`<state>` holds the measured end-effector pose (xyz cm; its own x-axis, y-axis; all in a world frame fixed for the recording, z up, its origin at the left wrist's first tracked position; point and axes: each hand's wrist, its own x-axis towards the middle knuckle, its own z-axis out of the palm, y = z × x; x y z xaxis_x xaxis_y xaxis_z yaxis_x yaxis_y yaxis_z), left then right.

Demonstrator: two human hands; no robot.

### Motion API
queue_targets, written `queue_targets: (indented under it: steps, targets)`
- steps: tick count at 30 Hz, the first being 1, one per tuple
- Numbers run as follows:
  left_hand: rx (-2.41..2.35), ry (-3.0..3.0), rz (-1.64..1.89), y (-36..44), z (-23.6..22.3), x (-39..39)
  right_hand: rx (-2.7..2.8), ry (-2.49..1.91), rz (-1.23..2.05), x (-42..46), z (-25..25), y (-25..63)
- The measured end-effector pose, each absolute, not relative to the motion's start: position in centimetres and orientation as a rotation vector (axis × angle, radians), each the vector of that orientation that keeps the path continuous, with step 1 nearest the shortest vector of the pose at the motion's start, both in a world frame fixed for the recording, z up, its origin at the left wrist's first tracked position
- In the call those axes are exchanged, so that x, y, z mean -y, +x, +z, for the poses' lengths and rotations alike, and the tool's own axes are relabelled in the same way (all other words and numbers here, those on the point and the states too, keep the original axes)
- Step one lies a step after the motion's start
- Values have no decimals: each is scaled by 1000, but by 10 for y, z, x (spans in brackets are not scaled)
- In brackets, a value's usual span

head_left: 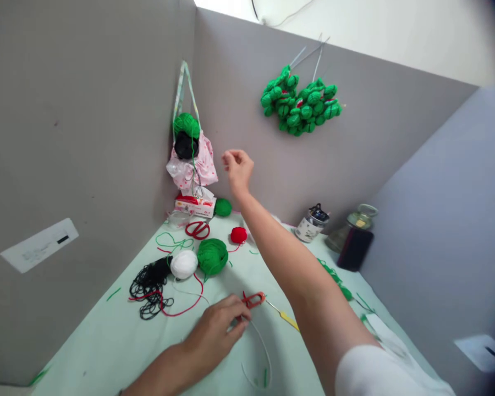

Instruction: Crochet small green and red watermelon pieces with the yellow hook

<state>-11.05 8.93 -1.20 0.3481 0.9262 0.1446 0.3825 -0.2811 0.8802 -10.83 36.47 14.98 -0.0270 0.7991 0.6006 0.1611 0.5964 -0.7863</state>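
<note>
White yarn [265, 348] pinched in my left hand [220, 333], low over pale green tablecloth [94, 330], loose end curving toward me. Orange thread snips [262, 297] just beyond that hand, yellow-handled crochet hook [289, 320] beside them. My right hand [240, 173] raised before grey partition [239, 82], fingers curled; from my remote view, cannot tell if they pinch anything. White yarn ball [183, 264] touches green yarn ball [213, 257], black yarn bundle [148, 280] adjoining; red-handled scissors [197, 230] farther back. Green crocheted pieces [309, 110] hang on partition.
</note>
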Motion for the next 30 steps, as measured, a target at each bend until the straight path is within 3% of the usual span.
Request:
queue_targets:
  steps: [4, 7, 10, 13, 18, 24, 28, 30]
  targets:
    - [-1191, 1848, 855, -110, -16, -91, 1304, -533, 833, -323, 157, -51]
    - [-1296, 1931, 910, -123, -8, -96, 1315, -591, 1000, -262, 137, -2]
    - [-1711, 2012, 978, -147, 3, -105, 1309, -729, 1136, -192, 101, 46]
    - [-2032, 2021, 787, -162, 5, -112, 1231, -883, 1258, -133, 61, 87]
    - [-2096, 2152, 536, -150, -14, -116, 1089, -1014, 1431, -77, 21, 126]
    - [-1961, 2186, 701, -131, -16, -103, 1117, -983, 1556, -60, 21, 129]
    - [-1996, 1966, 1148, -171, 12, -126, 1106, -973, 1618, -61, 22, 128]
    - [-2137, 1902, 1058, -200, 29, -151, 1089, -966, 1612, -62, 21, 128]
